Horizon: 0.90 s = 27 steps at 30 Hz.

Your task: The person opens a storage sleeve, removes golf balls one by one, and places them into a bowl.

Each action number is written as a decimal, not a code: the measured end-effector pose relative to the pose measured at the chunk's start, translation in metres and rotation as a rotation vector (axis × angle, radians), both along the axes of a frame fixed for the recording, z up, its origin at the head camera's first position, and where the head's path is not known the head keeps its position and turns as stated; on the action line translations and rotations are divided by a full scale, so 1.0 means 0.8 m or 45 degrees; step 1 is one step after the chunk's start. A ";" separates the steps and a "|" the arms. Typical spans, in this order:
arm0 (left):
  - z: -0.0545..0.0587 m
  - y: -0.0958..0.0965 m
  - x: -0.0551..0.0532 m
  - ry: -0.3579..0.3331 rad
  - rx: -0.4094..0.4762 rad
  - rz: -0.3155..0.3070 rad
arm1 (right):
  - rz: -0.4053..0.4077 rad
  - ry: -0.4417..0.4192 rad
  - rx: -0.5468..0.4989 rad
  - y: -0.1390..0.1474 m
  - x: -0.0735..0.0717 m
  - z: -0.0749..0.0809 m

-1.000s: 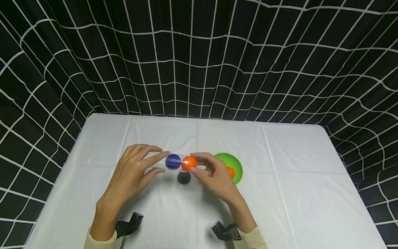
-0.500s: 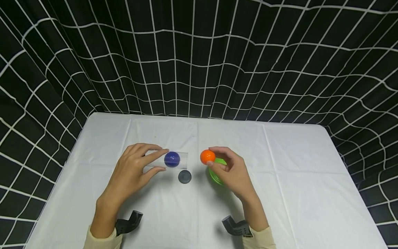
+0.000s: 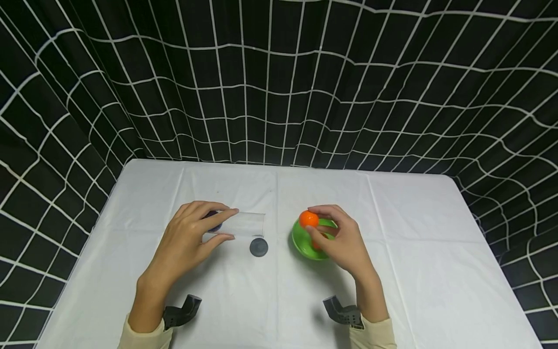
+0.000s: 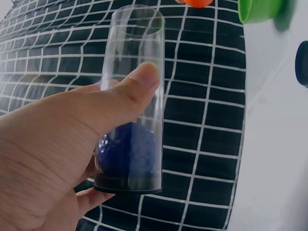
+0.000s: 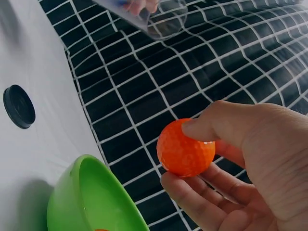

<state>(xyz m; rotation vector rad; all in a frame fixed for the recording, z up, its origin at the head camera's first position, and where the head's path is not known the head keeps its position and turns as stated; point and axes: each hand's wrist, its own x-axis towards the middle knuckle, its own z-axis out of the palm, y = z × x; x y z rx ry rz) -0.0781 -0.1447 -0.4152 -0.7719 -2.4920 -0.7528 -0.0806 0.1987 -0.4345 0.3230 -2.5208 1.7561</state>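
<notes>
My left hand (image 3: 189, 237) grips a clear plastic tube (image 4: 137, 50) that lies sideways in the head view, its open mouth toward the right. At the tube's dark-capped bottom sits a blue golf ball (image 4: 127, 151), partly hidden by my fingers in the head view. Between thumb and fingertips, my right hand (image 3: 344, 242) pinches an orange golf ball (image 5: 185, 148), held over the green bowl (image 3: 301, 242). Inside that bowl lies another orange ball (image 3: 317, 242), partly covered by my right hand.
A round black cap (image 3: 259, 247) lies on the white-covered table (image 3: 244, 300) between the hands, below the tube's mouth. Behind the table and at both sides hangs a dark curtain with a white grid (image 3: 279, 97). Each wrist carries a black camera mount (image 3: 183, 311).
My right hand has drawn the orange ball away from the tube's mouth, rightward to over the bowl. Inside the tube, the blue ball has slid left to the capped end. The left hand stays put.
</notes>
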 end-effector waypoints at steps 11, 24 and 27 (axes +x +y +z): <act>0.001 -0.004 0.000 -0.023 0.008 0.013 | -0.007 0.081 0.185 -0.002 -0.001 -0.003; 0.001 -0.004 0.000 -0.038 0.000 0.018 | -0.019 0.121 0.427 0.002 -0.004 -0.011; 0.001 -0.004 0.000 -0.043 0.000 0.021 | -0.037 0.136 0.488 0.004 -0.005 -0.014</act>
